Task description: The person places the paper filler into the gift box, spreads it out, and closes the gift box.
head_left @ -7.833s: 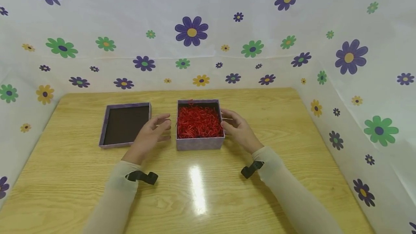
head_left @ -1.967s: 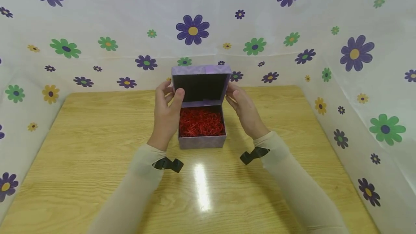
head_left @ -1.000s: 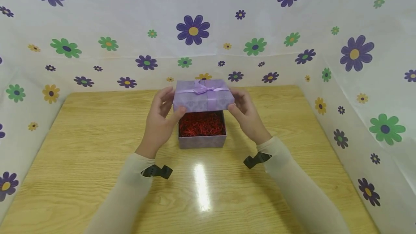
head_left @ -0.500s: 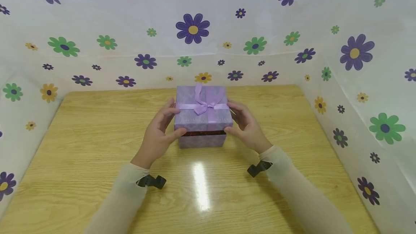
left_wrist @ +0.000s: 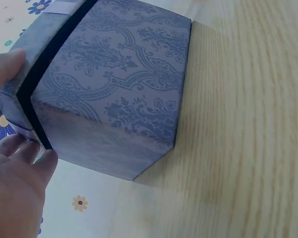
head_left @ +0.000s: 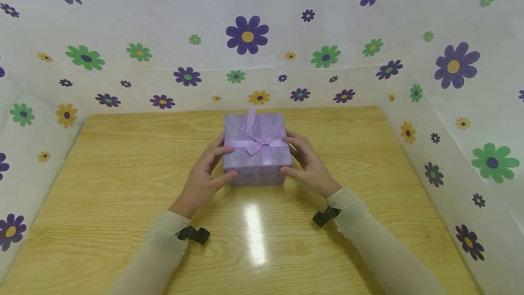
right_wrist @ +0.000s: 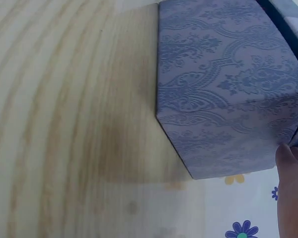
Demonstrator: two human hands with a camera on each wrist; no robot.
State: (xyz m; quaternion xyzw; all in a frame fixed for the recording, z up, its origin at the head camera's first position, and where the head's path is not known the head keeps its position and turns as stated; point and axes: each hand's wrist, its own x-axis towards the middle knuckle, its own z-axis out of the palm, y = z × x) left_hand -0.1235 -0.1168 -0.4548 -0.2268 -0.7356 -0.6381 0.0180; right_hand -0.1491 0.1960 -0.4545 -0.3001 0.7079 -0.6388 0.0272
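A purple patterned gift box (head_left: 257, 179) stands on the table at the middle of the head view. Its lid (head_left: 240, 160), tied with a lilac ribbon bow (head_left: 262, 144), sits over the top. A dark band shows between lid and box in the left wrist view, where the damask-like pattern covers the box side (left_wrist: 114, 84). My left hand (head_left: 200, 179) holds the lid's left side, thumb at the front corner. On the opposite side my right hand (head_left: 312, 170) holds the lid likewise, its fingers partly hidden in the right wrist view. The box's inside is hidden.
The light wooden table (head_left: 135, 167) extends around the box. White cloth walls (head_left: 163, 26) with printed flowers enclose it at the back and both sides. A dark strap with a small camera (head_left: 198, 235) sits on each wrist.
Both hands took up the lid from the left of the box, turned it ribbon side up and lowered it over the box. The red paper shreds are now covered.
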